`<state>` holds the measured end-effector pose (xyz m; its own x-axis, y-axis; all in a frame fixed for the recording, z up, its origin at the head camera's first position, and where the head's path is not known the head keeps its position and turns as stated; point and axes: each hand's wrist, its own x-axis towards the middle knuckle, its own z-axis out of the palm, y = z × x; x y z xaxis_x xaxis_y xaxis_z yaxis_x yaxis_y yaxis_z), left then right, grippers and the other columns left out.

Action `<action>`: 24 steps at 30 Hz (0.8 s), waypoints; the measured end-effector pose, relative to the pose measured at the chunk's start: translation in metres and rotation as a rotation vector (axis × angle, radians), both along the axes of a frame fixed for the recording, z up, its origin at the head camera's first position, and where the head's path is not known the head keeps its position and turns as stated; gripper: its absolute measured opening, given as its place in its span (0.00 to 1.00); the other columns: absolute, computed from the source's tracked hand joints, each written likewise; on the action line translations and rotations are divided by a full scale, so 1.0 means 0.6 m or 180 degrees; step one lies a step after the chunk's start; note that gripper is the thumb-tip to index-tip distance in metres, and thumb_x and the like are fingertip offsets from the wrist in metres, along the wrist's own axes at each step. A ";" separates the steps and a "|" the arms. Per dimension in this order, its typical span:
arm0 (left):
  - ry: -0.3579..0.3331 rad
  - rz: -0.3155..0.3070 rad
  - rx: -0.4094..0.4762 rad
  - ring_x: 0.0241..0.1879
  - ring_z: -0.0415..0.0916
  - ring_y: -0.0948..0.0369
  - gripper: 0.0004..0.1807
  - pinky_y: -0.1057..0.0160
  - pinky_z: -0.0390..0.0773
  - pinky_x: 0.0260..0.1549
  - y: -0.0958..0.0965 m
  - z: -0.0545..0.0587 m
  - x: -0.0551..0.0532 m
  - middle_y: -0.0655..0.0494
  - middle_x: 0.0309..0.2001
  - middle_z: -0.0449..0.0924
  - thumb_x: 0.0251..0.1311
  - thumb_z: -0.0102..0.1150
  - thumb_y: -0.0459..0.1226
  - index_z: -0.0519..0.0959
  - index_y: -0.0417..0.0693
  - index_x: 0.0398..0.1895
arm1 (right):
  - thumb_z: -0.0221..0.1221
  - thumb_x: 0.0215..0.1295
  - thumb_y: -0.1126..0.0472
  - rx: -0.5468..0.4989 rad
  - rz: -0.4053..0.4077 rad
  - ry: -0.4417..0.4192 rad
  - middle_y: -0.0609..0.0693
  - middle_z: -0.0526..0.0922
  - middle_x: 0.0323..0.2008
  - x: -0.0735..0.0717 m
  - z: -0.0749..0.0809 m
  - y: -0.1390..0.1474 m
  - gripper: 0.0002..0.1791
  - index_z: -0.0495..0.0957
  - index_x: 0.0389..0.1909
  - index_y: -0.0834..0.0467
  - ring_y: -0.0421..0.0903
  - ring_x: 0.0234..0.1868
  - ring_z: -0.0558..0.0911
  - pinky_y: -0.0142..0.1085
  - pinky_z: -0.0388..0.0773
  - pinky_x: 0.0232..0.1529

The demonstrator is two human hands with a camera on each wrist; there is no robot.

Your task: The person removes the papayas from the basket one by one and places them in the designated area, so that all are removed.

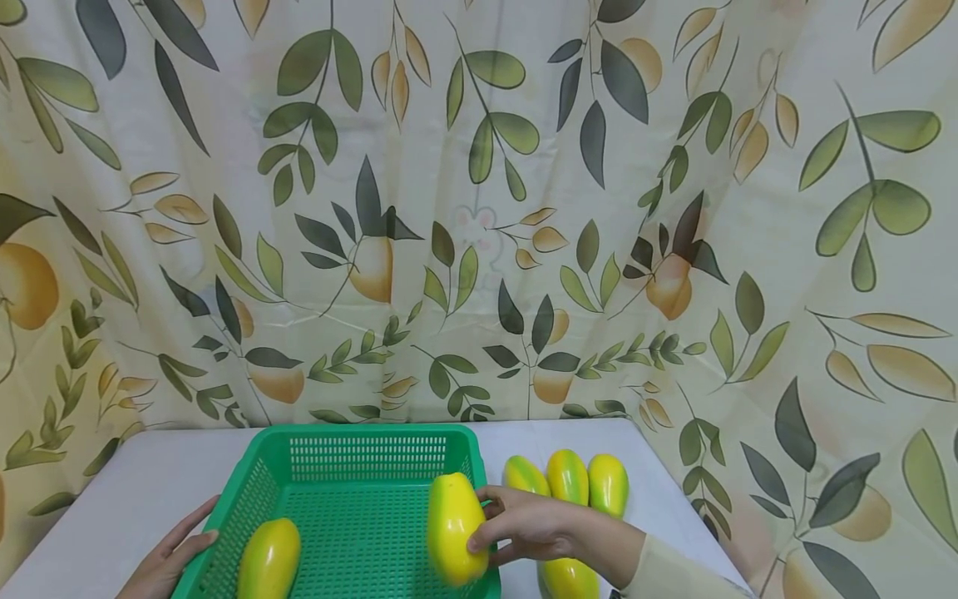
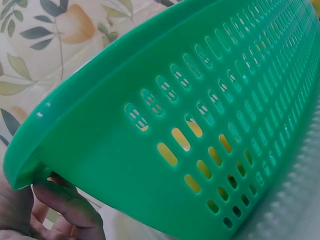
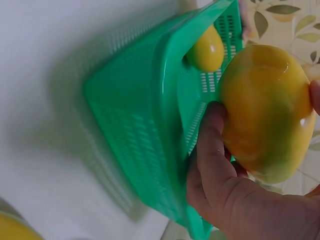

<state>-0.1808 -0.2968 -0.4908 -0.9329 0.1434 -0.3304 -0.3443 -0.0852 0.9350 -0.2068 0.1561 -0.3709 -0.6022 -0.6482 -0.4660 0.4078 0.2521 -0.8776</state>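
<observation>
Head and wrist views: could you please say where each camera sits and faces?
Head: worn there, facing forward, down at the basket; left hand, right hand show.
Left wrist: worn there, facing the basket's outside; left hand shows.
Right wrist: worn there, facing the held fruit; right hand shows.
Head and right wrist share the fruit.

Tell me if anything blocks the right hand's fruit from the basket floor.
Nothing visible does. The right hand holds the fruit over the basket, close to its right rim, with bare floor beside it. The other fruit inside lies near the left wall, apart.
</observation>
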 end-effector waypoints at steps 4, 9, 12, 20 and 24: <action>0.0040 -0.0045 0.0055 0.38 0.76 0.52 0.13 0.51 0.77 0.37 -0.001 0.000 0.000 0.54 0.39 0.77 0.63 0.47 0.48 0.63 0.89 0.40 | 0.54 0.52 0.68 0.0053 -0.0047 -0.0009 0.60 0.70 0.47 0.001 0.001 0.011 0.37 0.48 0.62 0.65 0.50 0.43 0.75 0.51 0.71 0.48; 0.0030 -0.0038 0.0059 0.38 0.76 0.52 0.13 0.51 0.76 0.37 0.000 0.000 0.000 0.54 0.40 0.76 0.63 0.47 0.48 0.63 0.88 0.40 | 0.54 0.53 0.68 0.0064 -0.0060 -0.0086 0.60 0.70 0.48 0.002 0.003 0.027 0.37 0.47 0.63 0.64 0.51 0.44 0.75 0.51 0.70 0.49; 0.0035 -0.0037 0.0031 0.38 0.76 0.52 0.12 0.51 0.76 0.37 -0.001 -0.001 -0.001 0.54 0.40 0.76 0.63 0.47 0.49 0.63 0.88 0.40 | 0.54 0.54 0.68 0.0061 -0.0083 -0.0094 0.60 0.70 0.48 0.003 0.004 0.036 0.38 0.46 0.63 0.65 0.51 0.44 0.74 0.51 0.69 0.50; 0.0002 -0.0071 0.0059 0.39 0.76 0.52 0.13 0.51 0.76 0.38 -0.002 -0.001 -0.003 0.54 0.40 0.76 0.61 0.49 0.50 0.63 0.89 0.40 | 0.54 0.54 0.68 0.0071 -0.0096 -0.0075 0.60 0.68 0.50 0.008 0.003 0.062 0.42 0.40 0.65 0.67 0.51 0.46 0.73 0.53 0.69 0.50; -0.0033 -0.0053 0.0041 0.39 0.76 0.52 0.13 0.50 0.76 0.38 -0.002 -0.002 -0.003 0.53 0.40 0.76 0.60 0.50 0.51 0.62 0.88 0.41 | 0.54 0.53 0.68 0.0114 -0.0110 -0.0025 0.60 0.68 0.51 0.013 0.002 0.072 0.43 0.39 0.65 0.67 0.52 0.46 0.73 0.53 0.68 0.50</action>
